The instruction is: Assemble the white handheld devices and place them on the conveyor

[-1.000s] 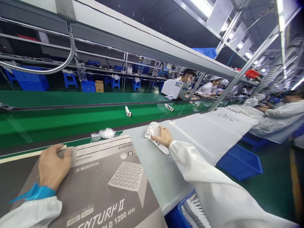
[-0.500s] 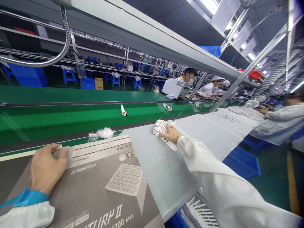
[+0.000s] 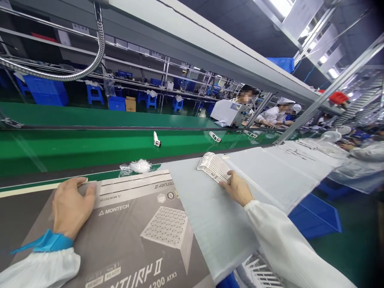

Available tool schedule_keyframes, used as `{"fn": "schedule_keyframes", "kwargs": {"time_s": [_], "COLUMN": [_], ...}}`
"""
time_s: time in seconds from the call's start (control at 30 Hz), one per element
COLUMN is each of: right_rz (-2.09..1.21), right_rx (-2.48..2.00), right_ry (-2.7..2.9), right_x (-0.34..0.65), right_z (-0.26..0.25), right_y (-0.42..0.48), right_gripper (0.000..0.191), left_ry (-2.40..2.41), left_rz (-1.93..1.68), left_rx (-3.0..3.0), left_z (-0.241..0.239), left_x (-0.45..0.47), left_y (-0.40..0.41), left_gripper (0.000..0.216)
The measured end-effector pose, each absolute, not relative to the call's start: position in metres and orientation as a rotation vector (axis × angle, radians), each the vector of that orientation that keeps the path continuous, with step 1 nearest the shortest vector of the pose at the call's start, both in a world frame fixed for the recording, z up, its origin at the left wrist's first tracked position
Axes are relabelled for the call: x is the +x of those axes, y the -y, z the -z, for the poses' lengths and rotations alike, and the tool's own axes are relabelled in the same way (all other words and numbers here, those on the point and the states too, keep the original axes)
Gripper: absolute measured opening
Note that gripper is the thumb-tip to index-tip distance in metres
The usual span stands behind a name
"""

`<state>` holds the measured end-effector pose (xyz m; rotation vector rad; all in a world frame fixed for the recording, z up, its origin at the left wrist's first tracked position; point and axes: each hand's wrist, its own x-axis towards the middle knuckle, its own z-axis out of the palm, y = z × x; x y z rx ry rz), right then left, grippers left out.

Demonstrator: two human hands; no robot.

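Free mat (image 3: 210,216) between right hand (image 3: 238,188) and printed panel (image 3: 123,236)

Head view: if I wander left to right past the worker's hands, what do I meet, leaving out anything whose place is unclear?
Left hand → clear plastic → small white part on the green belt → slatted part → right hand → blue bin.

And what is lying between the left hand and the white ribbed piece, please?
From the left hand towards the white ribbed piece, the head view shows the flat grey-brown printed MONTECH sheet, then the pale grey covering.
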<state>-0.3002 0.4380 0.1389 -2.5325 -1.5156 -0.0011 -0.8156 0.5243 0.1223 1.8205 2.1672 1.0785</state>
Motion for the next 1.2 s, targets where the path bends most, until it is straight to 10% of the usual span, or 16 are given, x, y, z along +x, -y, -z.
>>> {"fn": "schedule_keyframes", "kwargs": {"time_s": [0.2,0.7,1.0,1.2], "right_rz": [0.334,-0.240,-0.674,-0.743], "right_rx": [-2.330,-1.992,-1.163,-0.964], "right_ry": [1.694,1.828,2.055,2.215], "right_x": [-0.334,-0.568,-0.559,-0.508], "right_z": [-0.174,-0.149,-0.211,-0.231], "right_y": [-0.475,-0.711,-0.608,-0.477], "right_gripper": [0.055,0.036,0.028,0.030], "left_ry": [-2.123,-1.837,-1.753,-1.333], "left_rz": [-1.255,-1.478,-1.541,-0.884], "left_rx": [1.791,1.779,2.131,2.193], "left_z": [-0.120,-0.112,-0.144,-0.148], "left_x": [-0.809,-0.792,-0.778,-0.765], "left_y": [-0.524,-0.517,-0.503,-0.485], "left_gripper": [0.041,0.021,0.050,0.044]}}
